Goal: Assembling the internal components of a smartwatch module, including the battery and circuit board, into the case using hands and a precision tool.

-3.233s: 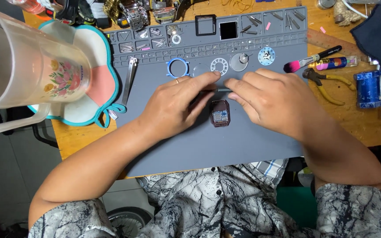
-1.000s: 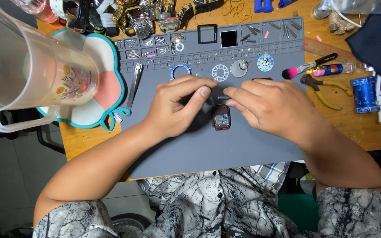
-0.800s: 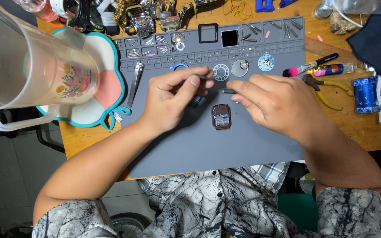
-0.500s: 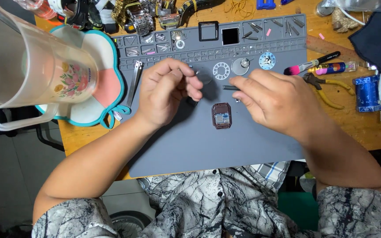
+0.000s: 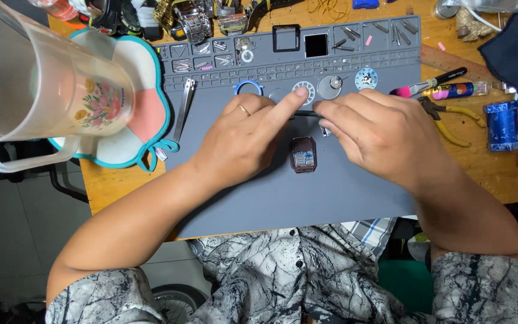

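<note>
A thin dark rod-like tool (image 5: 308,113) is pinched between the fingertips of the right hand (image 5: 385,138), which is closed around its end, while the left hand (image 5: 244,141) is held loosely curled, its index finger stretched out so that the tip rests on the tool's other end beside a small white toothed ring (image 5: 303,91). The tool is laid nearly level between the two hands, its long axis running left to right. Just below that meeting point, toward the person and between both hands, a small rectangular dark-red watch case (image 5: 303,154) is seen lying flat on the grey silicone work mat (image 5: 271,198), its open back showing a pale movement; it is touched by neither hand and lies about equally near to both. Whether the tiny metal part just right of the case is touched cannot be told. Beyond the left hand, steel tweezers (image 5: 182,111) are laid on the mat; further out stands a frosted plastic jug with a flower print (image 5: 43,90).
</note>
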